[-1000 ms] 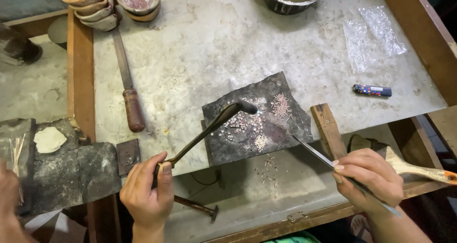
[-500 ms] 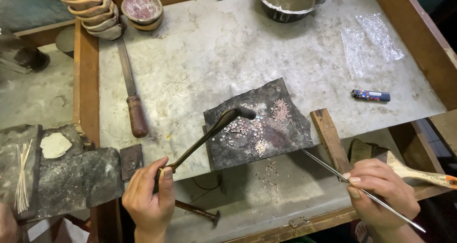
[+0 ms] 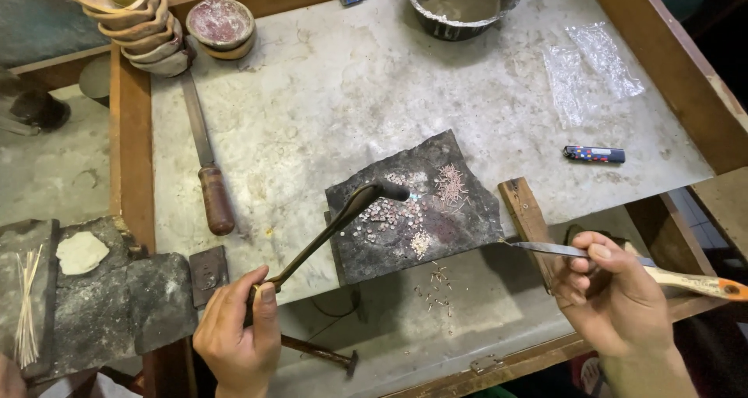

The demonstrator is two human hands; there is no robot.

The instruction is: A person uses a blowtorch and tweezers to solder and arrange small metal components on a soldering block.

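Since a moment ago: right hand (image 3: 615, 297) has slid back toward 4 o'clock, so the tweezers' (image 3: 545, 248) tip now sits just off the slab's right edge instead of over it. Left hand (image 3: 238, 339) and its torch look the same.
Left hand: down at 7 o'clock, fingers curled tight round the thin rod handle of the blowpipe torch (image 3: 343, 219), thumb pressed on top.
Torch look: long dark metal rod running up toward 1 o'clock, ending in a bent, blackened nozzle that hangs over the slab's upper middle. Tiny bluish-white spot right at the tip; can't tell for sure if it's flame.
Right hand: at 4 o'clock, fingers pinched together around the slim silvery tweezers, which point toward 9 o'clock. Can't tell if the tips hold anything.
Slab (image 3: 413, 207): dark charred block, roughly square, tilted, dead centre of the bench. Small pale beads and bits (image 3: 389, 215) scattered near the nozzle, a bunch of short coppery wire pieces (image 3: 450, 184) at its 1 o'clock corner.
Loose bits (image 3: 436, 285): a few more wire scraps on the bench just below the slab at 6 o'clock.
Around: wooden-handled file (image 3: 206, 164) at 10 o'clock, stacked bowls (image 3: 136, 24) far 11 o'clock, metal pot (image 3: 460, 1) at 12, small lighter (image 3: 594, 154) at 2 o'clock, orange-tipped brush handle (image 3: 697, 283) beside the right hand.
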